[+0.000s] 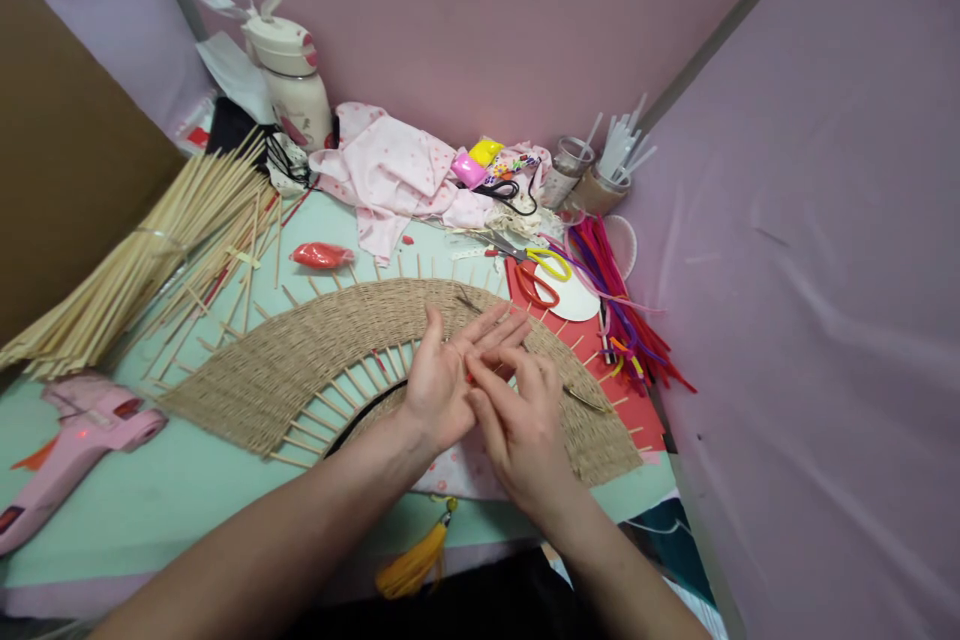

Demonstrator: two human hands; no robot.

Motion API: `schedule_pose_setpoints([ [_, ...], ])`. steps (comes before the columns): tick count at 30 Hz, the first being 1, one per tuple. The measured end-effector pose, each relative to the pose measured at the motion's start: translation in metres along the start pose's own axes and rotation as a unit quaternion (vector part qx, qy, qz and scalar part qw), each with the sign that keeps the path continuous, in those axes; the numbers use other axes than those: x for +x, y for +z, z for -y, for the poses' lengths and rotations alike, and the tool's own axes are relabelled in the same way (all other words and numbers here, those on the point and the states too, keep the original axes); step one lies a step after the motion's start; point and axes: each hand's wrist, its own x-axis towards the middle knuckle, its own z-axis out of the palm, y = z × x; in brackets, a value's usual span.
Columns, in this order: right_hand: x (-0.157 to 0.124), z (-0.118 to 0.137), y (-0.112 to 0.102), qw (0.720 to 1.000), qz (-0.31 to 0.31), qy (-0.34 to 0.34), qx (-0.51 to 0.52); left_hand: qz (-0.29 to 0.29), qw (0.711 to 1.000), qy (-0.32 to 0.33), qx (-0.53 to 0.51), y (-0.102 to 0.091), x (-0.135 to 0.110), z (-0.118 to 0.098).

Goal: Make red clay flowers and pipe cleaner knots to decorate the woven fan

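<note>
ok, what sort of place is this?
Likely a handicraft workspace: a pink glue gun, a bundle of wooden sticks and a woven fan-shaped piece point that way.

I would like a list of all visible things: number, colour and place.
Woven fan: one, tan, centre
Tabletop: one, mint, beneath
Glue gun: one, pink, front left
Stick bundle: one, pale, left
Cardboard: one, brown, far left
Bottle: one, cream, back left
Cloth: one or more, pink, back
Packets: three, red, pink and yellow, back
Scissors: count unclear, yellow and red handles, right
Jars: two, clear and brownish, back right
Rods: many, white, in jars
Pipe cleaners: many, red and purple, right
Sheet: one, red, right, under fan
Disc: one, white, on sheet
Tassel: one, yellow, front
Remaining clutter: unclear, back
Tiny piece: one, red, centre
Left hand: one, palm up, centre
Right hand: one, at tiny piece
</note>
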Motion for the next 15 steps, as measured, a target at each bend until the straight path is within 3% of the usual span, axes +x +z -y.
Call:
schedule_pose_setpoints([
  [5, -0.0101, -0.0001, -0.0035, 0.997, 0.063, -0.051, 0.009, 0.023, 0.999, 0.038, -0.006, -0.0043, 0.0011, -0.0034],
  [11, -0.0091, -0.0048, -0.0068, 0.99, 0.098, -0.094, -0.02, 0.007, 1.0, -0.009, -0.016, -0.0008, -0.0028, -0.0027],
  [15, -0.0081, -0.0075, -0.0058, 0.989, 0.099, -0.096, -0.055, 0.02, 0.999, 0.006, -0.037, 0.0028, -0.0066, -0.0071],
])
